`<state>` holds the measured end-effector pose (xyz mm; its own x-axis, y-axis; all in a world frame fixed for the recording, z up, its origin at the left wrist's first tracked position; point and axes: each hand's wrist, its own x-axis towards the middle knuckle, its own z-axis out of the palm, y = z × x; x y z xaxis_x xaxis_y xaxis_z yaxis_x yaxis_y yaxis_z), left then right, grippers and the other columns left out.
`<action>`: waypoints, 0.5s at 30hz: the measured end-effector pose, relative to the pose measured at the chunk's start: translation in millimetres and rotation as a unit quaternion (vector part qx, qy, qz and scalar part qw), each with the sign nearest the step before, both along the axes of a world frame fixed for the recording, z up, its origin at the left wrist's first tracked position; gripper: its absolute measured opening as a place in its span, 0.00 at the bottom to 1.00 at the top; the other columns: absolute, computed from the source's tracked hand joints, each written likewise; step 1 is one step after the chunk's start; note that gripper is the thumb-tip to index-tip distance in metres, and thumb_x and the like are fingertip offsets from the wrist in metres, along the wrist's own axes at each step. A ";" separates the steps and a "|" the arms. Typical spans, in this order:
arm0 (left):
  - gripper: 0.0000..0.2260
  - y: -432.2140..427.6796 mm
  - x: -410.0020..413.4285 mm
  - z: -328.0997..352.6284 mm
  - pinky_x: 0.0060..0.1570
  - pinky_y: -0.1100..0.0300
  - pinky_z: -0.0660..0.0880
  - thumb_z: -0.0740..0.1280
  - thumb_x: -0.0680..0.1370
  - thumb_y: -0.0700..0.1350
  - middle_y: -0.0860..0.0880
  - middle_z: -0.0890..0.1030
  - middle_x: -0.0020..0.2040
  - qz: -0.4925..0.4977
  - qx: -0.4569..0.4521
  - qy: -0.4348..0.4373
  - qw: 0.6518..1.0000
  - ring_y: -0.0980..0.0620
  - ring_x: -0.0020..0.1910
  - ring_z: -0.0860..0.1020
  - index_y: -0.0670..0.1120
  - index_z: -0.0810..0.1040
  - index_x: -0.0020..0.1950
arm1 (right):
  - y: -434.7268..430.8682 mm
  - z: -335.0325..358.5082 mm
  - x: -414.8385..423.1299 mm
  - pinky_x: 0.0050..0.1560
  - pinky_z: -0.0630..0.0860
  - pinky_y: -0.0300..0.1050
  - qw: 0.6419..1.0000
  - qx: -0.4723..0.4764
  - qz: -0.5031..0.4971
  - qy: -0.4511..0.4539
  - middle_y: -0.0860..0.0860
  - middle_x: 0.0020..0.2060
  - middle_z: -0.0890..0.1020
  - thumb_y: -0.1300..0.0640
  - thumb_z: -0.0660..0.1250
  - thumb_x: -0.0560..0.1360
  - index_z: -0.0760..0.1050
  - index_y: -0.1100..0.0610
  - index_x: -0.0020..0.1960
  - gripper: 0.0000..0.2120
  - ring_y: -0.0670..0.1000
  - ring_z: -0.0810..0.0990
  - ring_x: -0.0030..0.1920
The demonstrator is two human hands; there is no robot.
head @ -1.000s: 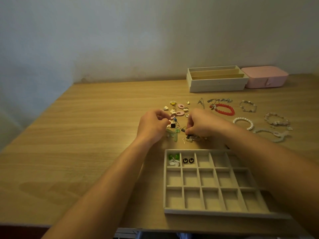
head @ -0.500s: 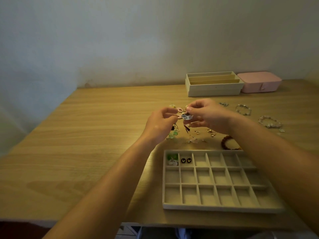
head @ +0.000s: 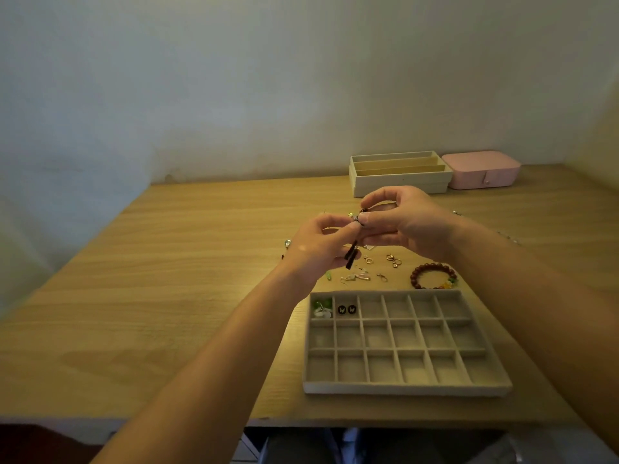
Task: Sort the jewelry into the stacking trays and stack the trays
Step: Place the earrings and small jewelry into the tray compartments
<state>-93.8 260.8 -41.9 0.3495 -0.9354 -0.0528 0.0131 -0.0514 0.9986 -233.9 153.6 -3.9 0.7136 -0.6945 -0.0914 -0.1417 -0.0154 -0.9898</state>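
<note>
Just the head cam here. Both hands were up over the wooden table (head: 167,296), past the far edge of the grey velvet tray (head: 407,387). My left hand (head: 318,244) and right hand (head: 410,226) met fingertip to fingertip, both pinching the top of one dangly earring (head: 351,257), with its dark bars hanging below the left fingers. I couldn't make out its small top part.

In the tray's far row, the leftmost compartment held green and white pieces (head: 321,308) and the next one a pair of black butterfly studs (head: 346,309).

Loose on the table just beyond the tray were small gold rings (head: 392,259) and a brown bead bracelet (head: 432,276). Back by the wall sat a beige slotted tray (head: 398,182) touching a pink box (head: 482,169).
</note>
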 end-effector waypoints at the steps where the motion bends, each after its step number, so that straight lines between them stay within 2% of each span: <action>1: 0.12 0.8 -1.4 0.3 0.46 0.57 0.81 0.70 0.80 0.46 0.44 0.85 0.51 0.004 0.000 0.000 1.000 0.50 0.41 0.85 0.43 0.79 0.61 | 0.5 0.7 -2.2 0.44 0.85 0.46 1.000 -0.002 0.003 -0.001 0.58 0.48 0.87 0.65 0.73 0.76 0.76 0.59 0.60 0.14 0.58 0.88 0.47; 7: 0.05 9.1 -12.7 1.6 0.47 0.57 0.78 0.70 0.80 0.45 0.46 0.85 0.43 -0.044 -0.001 0.033 0.998 0.52 0.40 0.79 0.46 0.81 0.54 | 4.4 6.5 -10.8 0.49 0.83 0.49 0.998 -0.070 0.005 0.008 0.52 0.48 0.86 0.62 0.72 0.77 0.84 0.52 0.56 0.09 0.53 0.85 0.51; 10: 0.03 10.9 -17.3 1.4 0.46 0.58 0.78 0.69 0.81 0.43 0.46 0.84 0.41 -0.051 -0.008 0.034 0.998 0.51 0.39 0.77 0.45 0.82 0.51 | 4.7 9.0 -14.4 0.49 0.83 0.49 0.998 -0.062 -0.010 0.003 0.53 0.48 0.85 0.63 0.71 0.78 0.85 0.55 0.54 0.08 0.53 0.84 0.50; 15: 0.02 18.6 -17.3 1.6 0.41 0.60 0.77 0.69 0.81 0.42 0.46 0.84 0.41 -0.038 0.008 0.024 0.999 0.53 0.34 0.76 0.45 0.81 0.52 | 3.2 8.1 -23.1 0.40 0.81 0.43 0.996 -0.065 -0.056 0.018 0.54 0.46 0.86 0.63 0.72 0.78 0.84 0.57 0.53 0.05 0.52 0.85 0.47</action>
<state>-111.1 279.4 -40.4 0.2745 -0.9580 -0.0828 0.0560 -0.0700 0.9960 -257.1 156.8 4.1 0.6286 -0.7775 -0.0190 -0.1844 -0.1252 -0.9748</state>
